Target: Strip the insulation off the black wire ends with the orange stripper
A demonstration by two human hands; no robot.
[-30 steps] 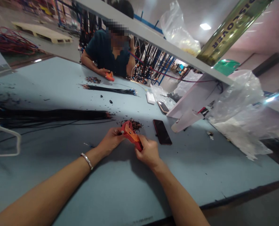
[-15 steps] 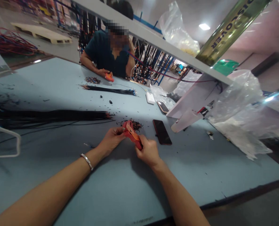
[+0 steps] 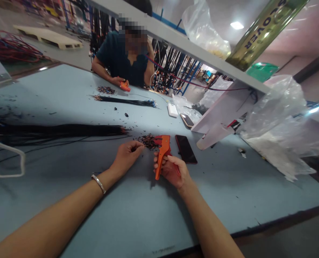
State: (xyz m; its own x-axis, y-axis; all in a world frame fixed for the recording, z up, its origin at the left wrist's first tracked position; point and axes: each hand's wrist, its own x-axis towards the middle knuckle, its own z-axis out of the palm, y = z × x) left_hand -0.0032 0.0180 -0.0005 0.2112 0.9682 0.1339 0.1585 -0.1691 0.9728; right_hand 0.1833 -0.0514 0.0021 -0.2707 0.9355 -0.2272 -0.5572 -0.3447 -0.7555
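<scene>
An orange-and-red tool [image 3: 164,145] is standing nearly upright in the right hand [image 3: 173,172], its handles spreading apart.

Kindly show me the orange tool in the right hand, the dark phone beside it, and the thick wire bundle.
Orange tool [image 3: 163,147]: head view, on its orange body.
Dark phone [image 3: 186,149]: head view, on its screen.
Thick wire bundle [image 3: 59,130]: head view, middle of its length.

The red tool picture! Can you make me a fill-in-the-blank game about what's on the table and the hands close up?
1. The person's right hand holds a tool coloured red and ____.
2. The shiny bracelet is on the person's ____ arm.
3. The longer wire bundle is mostly coloured ____.
4. In the picture, the nearer phone lies to the ____ of that tool.

Missing words: orange; left; black; right.
</scene>
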